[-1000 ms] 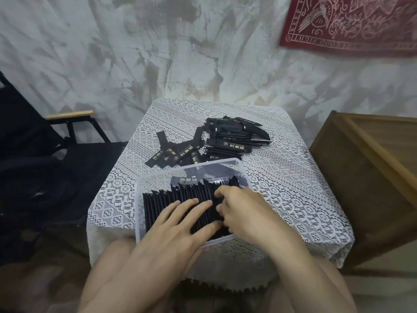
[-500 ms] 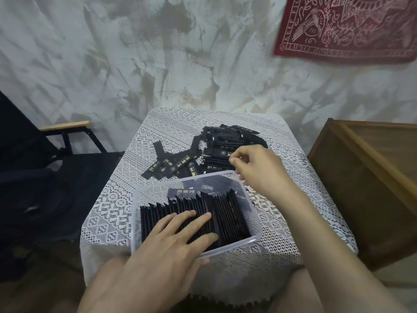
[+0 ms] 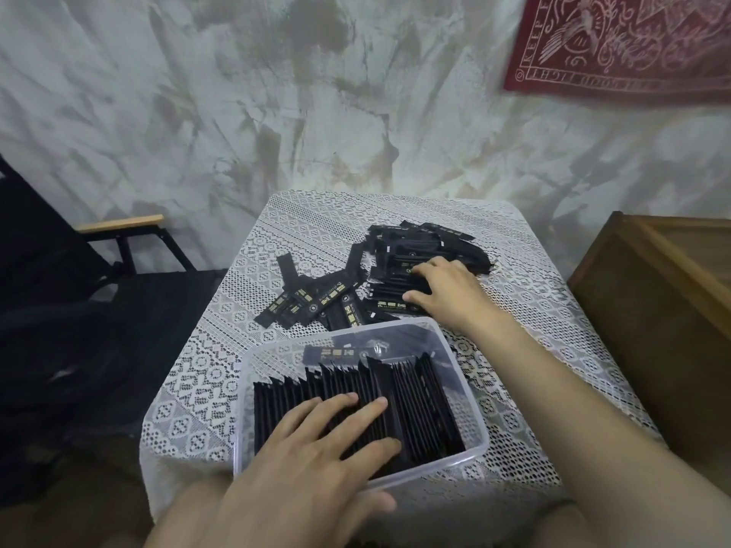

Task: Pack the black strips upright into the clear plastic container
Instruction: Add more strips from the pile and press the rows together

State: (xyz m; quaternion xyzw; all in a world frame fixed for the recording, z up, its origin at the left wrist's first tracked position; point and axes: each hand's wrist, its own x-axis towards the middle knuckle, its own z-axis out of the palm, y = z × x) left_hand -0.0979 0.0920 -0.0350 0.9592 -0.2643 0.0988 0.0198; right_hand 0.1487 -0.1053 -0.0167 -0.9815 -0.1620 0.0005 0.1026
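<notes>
Head view: left hand (image 3: 312, 448) is pressing straight-fingered on packed strips (image 3: 419, 393); right hand (image 3: 447, 294) is covering the loose pile (image 3: 399, 247), and I can't tell its grip.

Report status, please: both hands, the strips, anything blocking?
Left hand flat, pressing upright strips in clear container. Right hand on loose pile behind it, grip unclear. Nothing seen in the way.

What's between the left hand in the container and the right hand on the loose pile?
Head view: between left hand and right hand lie packed strips, the container's far rim, then loose strips.
</notes>
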